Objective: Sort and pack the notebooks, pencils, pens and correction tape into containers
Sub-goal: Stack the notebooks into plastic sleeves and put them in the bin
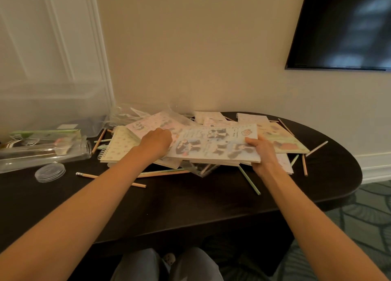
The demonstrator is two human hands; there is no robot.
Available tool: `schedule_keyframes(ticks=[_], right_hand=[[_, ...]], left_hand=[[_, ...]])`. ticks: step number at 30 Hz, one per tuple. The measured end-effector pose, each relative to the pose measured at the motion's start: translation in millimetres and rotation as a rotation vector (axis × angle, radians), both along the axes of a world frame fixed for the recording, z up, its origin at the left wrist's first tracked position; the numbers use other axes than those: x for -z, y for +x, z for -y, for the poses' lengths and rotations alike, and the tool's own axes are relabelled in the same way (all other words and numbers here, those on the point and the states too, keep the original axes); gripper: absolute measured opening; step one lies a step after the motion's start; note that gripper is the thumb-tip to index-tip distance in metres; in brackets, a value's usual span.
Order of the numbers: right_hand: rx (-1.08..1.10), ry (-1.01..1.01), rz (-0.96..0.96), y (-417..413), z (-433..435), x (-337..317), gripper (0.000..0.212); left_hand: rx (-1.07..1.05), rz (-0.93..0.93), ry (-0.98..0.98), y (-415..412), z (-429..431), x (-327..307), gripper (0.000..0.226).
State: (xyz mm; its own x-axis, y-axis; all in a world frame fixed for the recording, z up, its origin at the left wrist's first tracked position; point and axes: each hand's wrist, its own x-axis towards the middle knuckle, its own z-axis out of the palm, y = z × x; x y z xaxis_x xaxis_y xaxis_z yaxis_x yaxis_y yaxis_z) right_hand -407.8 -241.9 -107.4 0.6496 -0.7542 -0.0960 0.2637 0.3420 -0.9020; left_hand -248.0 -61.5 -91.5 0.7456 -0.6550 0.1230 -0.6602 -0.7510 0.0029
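- Dog notebook (215, 145) sits atop the notebook pile (281, 141) in the middle of the dark table (190, 206), held at both side edges
- Left hand (156, 142) curls its fingers round the notebook's left edge
- Right hand (263, 154) pinches the right edge, thumb on the cover, fingers underneath
- Pencils (249, 180) lie scattered under and around the pile
- Clear jar (42, 154) lies on its side at the left, with its lid (50, 172) just beside it
- Clear bin (53, 107) stands behind the jar, against the wall
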Motion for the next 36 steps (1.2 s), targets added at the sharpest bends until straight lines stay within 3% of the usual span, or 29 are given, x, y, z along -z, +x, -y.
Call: schedule_keyframes(ticks=[4,9,11,15,19,23,25,28,32,36], right_hand=[[0.124,-0.049,0.038,9.6,-11.0,13.8,0.028],[0.209,0.007,0.043,20.9,-20.0,28.2,0.053],[0.195,-0.037,0.020,31.4,-36.6,30.6,0.049],[-0.094,-0.100,-0.010,60.4,-66.1,28.8,0.055],[-0.360,0.109,-0.086,68.9,-65.3,17.8,0.040],[-0.394,0.068,-0.159,72.3,-58.3,21.0,0.036],[-0.365,-0.011,-0.123,76.3,-58.8,24.1,0.038],[-0.327,-0.052,-0.015,79.8,-59.8,25.4,0.040],[-0.322,-0.101,0.056,97.7,-61.9,13.7,0.037],[-0.196,-0.213,0.013,131.9,-73.0,3.6,0.026]], left_hand=[[-0.041,-0.032,0.034,-4.3,-0.4,0.7,0.021],[-0.029,0.033,0.107,-10.3,2.0,4.7,0.025],[-0.003,0.071,0.099,-12.7,5.0,4.7,0.027],[0.054,0.078,0.095,-10.1,4.1,4.3,0.024],[0.104,0.023,0.071,-0.5,-5.5,10.2,0.015],[0.024,-0.039,-0.141,-1.6,9.7,11.0,0.016],[0.016,-0.024,-0.229,0.9,26.3,11.0,0.030],[0.077,0.022,-0.352,2.8,40.9,7.4,0.029],[0.151,0.028,-0.466,14.4,47.4,0.6,0.020],[0.179,0.033,-0.513,19.7,44.8,-9.5,0.035]])
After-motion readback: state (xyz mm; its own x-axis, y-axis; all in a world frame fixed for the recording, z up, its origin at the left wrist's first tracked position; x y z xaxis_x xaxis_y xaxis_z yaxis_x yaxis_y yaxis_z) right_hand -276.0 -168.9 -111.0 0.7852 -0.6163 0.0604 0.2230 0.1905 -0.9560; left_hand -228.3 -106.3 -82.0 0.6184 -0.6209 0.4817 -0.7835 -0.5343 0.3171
